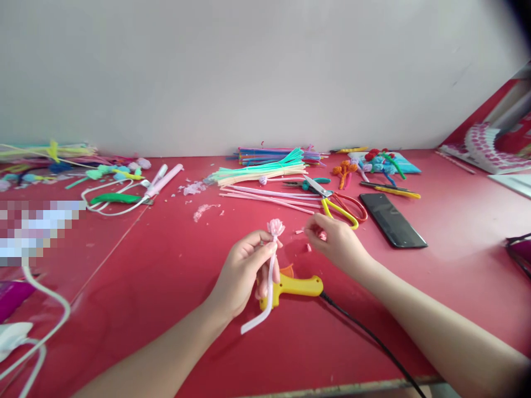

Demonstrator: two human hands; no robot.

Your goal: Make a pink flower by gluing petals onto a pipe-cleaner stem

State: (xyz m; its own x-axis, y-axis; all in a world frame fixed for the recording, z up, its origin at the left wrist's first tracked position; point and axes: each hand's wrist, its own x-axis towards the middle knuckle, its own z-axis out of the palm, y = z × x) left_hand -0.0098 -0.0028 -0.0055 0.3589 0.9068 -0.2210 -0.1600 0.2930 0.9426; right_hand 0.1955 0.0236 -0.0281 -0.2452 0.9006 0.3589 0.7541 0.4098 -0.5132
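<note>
My left hand [253,262] pinches a pipe-cleaner flower just under its pink head [275,227]; the pale stem [269,293] hangs down and bends left at its end. Behind that hand a yellow glue gun [301,286] lies on the table, its front partly hidden. My right hand [329,237] is at the right of the flower, low over the table, with fingers curled around something pink and small. Short pink pieces [308,247] lie beside its fingertips. Scissors [332,200] with yellow and red handles lie just beyond it.
Pipe-cleaner bundles [265,168] lie near the wall, with loose pink stems [269,198] in front. A black phone [392,220] and finished coloured pieces [379,161] are at the right. Further left are a pink curling-iron-like tool [165,181], its white cable and more pipe cleaners [53,160].
</note>
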